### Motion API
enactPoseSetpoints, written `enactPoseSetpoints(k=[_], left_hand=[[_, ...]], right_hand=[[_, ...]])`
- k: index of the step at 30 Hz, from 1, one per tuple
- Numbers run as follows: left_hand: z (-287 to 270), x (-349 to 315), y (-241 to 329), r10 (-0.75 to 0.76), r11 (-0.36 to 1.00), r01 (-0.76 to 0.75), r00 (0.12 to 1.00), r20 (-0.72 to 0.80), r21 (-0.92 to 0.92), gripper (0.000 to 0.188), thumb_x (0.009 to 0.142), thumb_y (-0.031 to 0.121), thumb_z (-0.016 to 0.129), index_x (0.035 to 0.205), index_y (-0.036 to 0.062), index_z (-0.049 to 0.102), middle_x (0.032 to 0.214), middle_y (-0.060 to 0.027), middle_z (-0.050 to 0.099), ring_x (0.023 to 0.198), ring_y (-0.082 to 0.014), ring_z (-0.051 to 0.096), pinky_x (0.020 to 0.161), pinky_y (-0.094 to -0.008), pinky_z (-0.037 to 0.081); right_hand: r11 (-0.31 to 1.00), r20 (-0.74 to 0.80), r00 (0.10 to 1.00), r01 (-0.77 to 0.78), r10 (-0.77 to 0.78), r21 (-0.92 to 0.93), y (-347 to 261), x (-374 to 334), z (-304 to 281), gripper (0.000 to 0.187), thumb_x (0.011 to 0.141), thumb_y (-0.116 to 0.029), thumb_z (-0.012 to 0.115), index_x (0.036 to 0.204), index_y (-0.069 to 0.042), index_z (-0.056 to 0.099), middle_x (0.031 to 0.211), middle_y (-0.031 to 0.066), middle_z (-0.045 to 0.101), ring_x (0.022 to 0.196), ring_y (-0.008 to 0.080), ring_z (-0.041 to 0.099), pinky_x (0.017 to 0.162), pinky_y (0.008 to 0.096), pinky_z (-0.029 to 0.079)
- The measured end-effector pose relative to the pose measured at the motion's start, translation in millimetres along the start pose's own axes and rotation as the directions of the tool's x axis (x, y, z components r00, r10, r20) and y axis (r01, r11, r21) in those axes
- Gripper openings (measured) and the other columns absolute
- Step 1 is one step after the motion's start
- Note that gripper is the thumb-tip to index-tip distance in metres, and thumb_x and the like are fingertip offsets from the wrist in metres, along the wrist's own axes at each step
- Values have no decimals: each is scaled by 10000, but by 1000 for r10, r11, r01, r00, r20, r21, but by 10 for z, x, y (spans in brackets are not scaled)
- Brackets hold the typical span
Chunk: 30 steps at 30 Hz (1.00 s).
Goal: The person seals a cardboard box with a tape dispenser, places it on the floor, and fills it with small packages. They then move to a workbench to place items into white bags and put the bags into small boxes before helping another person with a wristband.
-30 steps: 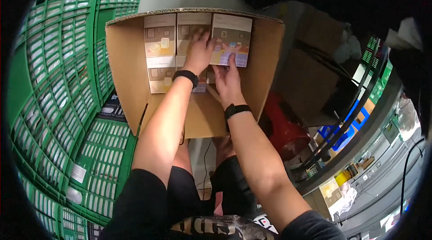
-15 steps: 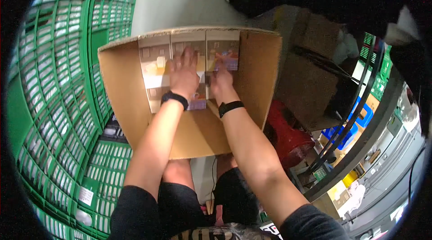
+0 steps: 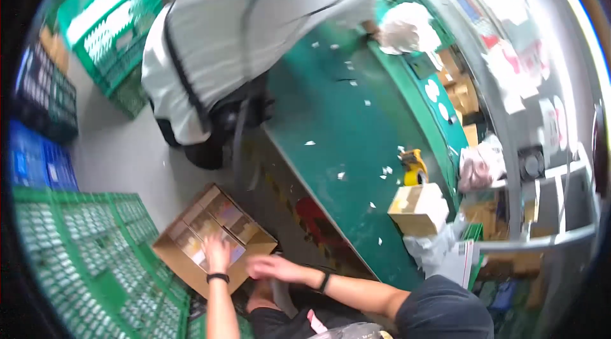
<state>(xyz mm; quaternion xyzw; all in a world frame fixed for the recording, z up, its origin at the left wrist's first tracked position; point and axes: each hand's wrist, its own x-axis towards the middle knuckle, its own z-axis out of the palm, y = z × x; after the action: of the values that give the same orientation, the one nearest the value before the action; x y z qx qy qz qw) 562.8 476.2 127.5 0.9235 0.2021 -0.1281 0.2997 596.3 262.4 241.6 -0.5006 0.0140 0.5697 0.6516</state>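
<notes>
An open brown cardboard carton (image 3: pixel 177 257) stands low in front of me, packed with several small printed boxes (image 3: pixel 228 213) side by side. My left hand (image 3: pixel 217 251) reaches into the carton, fingers stretched out over the small boxes; it grips none of them. My right hand (image 3: pixel 275 268) is at the carton's near right edge, outside the small boxes, with its fingers extended and slightly blurred. Nothing shows in it. Whether it touches the carton wall, I cannot tell. A dark band circles each wrist.
To the left stand green lattice crates (image 3: pixel 83 250), with blue crates (image 3: pixel 41 158) behind. A person in a white top (image 3: pixel 216 27) bends over the long green work surface (image 3: pixel 331 123). On it are paper scraps, a yellow tape dispenser (image 3: pixel 414 166) and a taped white box (image 3: pixel 417 208).
My view has swung up and right, bringing in the green surface and the other person. My right hand has come out of the carton to its near edge; my left remains over the boxes.
</notes>
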Motion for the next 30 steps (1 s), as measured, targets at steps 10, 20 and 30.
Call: enactPoseSetpoints(k=[10, 20, 30], left_hand=[[-1172, -1120, 3142, 586, 734, -516, 810, 27, -442, 214, 892, 119, 627, 1088, 46, 673, 997, -148, 690, 954, -314, 671, 828, -389, 538], [-224, -987, 5359, 854, 511, -753, 499, 147, -414, 808, 721, 168, 828, 1422, 68, 438, 1393, -235, 460, 1298, -376, 468, 1041, -412, 451], [289, -1214, 5848, 891, 453, -884, 450, 55, -110, 749, 630, 177, 857, 1314, 198, 553, 1478, -217, 365, 1275, -434, 465, 1041, -440, 460]], right_hand=[[933, -857, 368, 156, -360, -325, 165, -3707, -799, 342, 932, -120, 632, 1243, -31, 520, 1037, 65, 648, 938, 152, 638, 843, 284, 516], [645, -646, 23, -53, -763, -763, -654, -4741, -1778, 944, 735, -190, 843, 1490, -53, 294, 1403, 173, 438, 1272, 277, 488, 1040, 379, 430], [482, -482, 551, -158, -681, -862, -1369, -4927, -2534, 1144, 621, -279, 899, 1525, -39, 240, 1421, 212, 404, 1296, 386, 463, 1086, 417, 401]])
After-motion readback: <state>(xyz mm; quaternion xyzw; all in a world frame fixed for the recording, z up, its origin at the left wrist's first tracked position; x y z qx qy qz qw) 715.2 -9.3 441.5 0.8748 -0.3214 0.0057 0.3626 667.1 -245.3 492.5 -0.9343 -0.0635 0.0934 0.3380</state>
